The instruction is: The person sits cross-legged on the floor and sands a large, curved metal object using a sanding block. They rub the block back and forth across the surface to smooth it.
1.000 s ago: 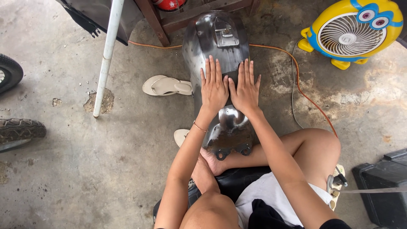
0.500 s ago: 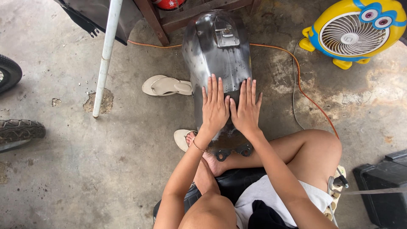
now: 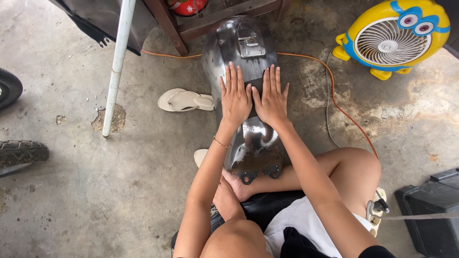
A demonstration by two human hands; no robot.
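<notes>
1. My left hand [image 3: 235, 98] lies flat and open on the bare metal fuel tank [image 3: 246, 95], fingers stretched forward, gripping nothing.
2. My right hand [image 3: 271, 98] lies flat and open just beside it on the same tank, thumbs nearly touching.
3. The tank rests on the concrete floor [image 3: 95, 191] in front of my folded legs, its bracket end touching my foot.
4. A beige sandal [image 3: 185, 100] lies left of the tank; an orange cable [image 3: 334, 102] runs to the right, near a yellow fan [image 3: 392, 38].
</notes>
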